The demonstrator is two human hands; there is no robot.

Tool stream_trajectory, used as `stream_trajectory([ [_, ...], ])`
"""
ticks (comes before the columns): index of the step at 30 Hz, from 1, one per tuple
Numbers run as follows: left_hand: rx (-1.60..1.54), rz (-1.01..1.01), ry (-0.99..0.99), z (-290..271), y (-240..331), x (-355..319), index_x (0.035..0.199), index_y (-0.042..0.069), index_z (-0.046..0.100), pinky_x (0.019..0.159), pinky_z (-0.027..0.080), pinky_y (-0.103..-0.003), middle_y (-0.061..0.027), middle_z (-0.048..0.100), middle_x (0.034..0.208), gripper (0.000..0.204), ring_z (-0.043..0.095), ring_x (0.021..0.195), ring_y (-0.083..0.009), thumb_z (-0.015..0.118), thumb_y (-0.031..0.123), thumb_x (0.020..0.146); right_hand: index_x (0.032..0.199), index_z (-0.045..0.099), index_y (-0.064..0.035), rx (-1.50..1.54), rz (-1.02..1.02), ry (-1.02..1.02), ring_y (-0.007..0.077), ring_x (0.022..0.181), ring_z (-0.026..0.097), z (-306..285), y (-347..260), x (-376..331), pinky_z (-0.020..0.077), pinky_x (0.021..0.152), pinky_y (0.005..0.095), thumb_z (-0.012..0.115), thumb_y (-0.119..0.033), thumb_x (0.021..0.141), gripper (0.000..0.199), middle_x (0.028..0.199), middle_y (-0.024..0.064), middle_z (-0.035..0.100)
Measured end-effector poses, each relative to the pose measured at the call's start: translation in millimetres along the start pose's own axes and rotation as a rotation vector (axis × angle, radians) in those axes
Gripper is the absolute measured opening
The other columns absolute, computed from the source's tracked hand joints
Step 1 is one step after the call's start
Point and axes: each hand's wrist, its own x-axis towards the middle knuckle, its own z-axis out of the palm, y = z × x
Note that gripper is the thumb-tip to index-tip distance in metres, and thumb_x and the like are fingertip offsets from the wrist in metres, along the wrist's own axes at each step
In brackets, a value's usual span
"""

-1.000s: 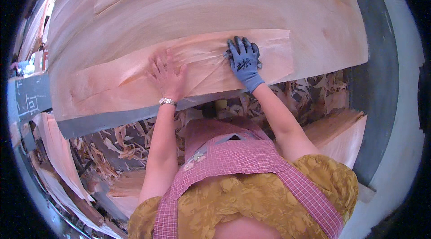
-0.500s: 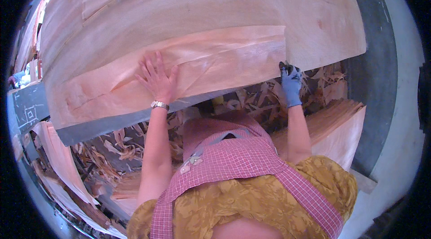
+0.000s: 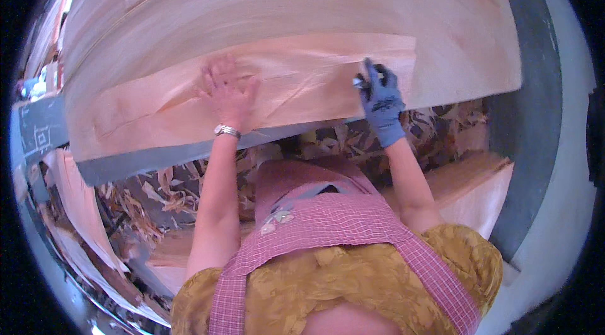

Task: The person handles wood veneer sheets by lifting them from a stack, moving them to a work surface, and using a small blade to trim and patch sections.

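A narrow strip of pale wood veneer (image 3: 309, 86) lies along the near edge of a large veneer sheet (image 3: 315, 1), with a few creases running along it. My bare left hand (image 3: 230, 89), a watch on its wrist, rests palm down on the strip with the fingers spread. Above the strip's right part is my right hand (image 3: 381, 105) in a blue-grey glove with dark patches. Its fingers are curled round a small dark thing with a shiny metal end (image 3: 359, 82), too small to name. Motion blurs both hands a little.
A grey board edge (image 3: 151, 160) shows under the sheets. Curled veneer scraps (image 3: 167, 193) litter the space between the table and me. A stack of veneer (image 3: 472, 187) stands at the right, more sheets (image 3: 82, 209) at the left. A dark grey strip (image 3: 526, 114) borders the right side.
My right hand has moved left and away from me, from the strip's right end to over its surface. The left hand has stayed on the strip nearly in place.
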Motion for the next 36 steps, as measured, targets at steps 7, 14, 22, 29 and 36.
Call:
stream_trajectory([
  [7,-0.079,0.017,0.124,14,-56,3,0.15,0.014,0.032,0.114,0.016,-0.059,-0.0171,0.028,0.155,0.074,0.021,0.144,-0.0369,0.053,0.049,0.088,0.138,0.049,-0.0117,0.06,-0.161,-0.149,0.0372,0.103,0.055,61,-57,48,0.0496,0.082,0.0485,0.06,-0.043,0.089,0.059,0.113,0.0204,0.058],
  [14,-0.071,-0.187,0.102,20,-150,-7,0.15,0.004,0.025,0.117,0.012,-0.053,-0.0183,0.023,0.157,0.076,0.017,0.146,-0.0347,0.051,0.043,0.091,0.141,0.047,-0.0146,0.025,-0.142,-0.164,0.0388,0.111,0.052,74,-56,43,0.0469,0.09,0.0485,0.061,-0.042,0.088,0.061,0.119,0.0225,0.055],
  [22,-0.073,-0.084,0.228,23,-188,-19,0.144,-0.002,0.032,0.116,0.016,-0.055,-0.0238,0.03,0.15,0.078,0.024,0.14,-0.0421,0.06,0.039,0.084,0.142,0.045,-0.0131,0.011,-0.192,-0.14,0.0391,0.107,0.052,75,-58,45,0.0453,0.09,0.0479,0.064,-0.034,0.088,0.061,0.114,0.0235,0.055],
  [29,-0.062,-0.358,0.267,26,-244,-35,0.151,0.002,0.022,0.117,0.012,-0.053,-0.0207,0.023,0.156,0.081,0.019,0.144,-0.0402,0.053,0.045,0.089,0.14,0.046,-0.0111,0.029,-0.166,-0.181,0.039,0.105,0.052,74,-66,47,0.0452,0.089,0.0481,0.067,-0.031,0.085,0.062,0.112,0.0225,0.055],
  [36,-0.139,-0.373,0.243,-2,-219,-42,0.15,0.005,0.027,0.117,0.013,-0.053,-0.017,0.026,0.155,0.083,0.021,0.144,-0.036,0.056,0.047,0.085,0.122,0.06,-0.0084,0.096,-0.295,-0.055,0.0368,0.104,0.057,66,-150,98,0.0485,0.086,0.0444,0.063,-0.016,0.089,0.034,0.11,0.0192,0.059],
])
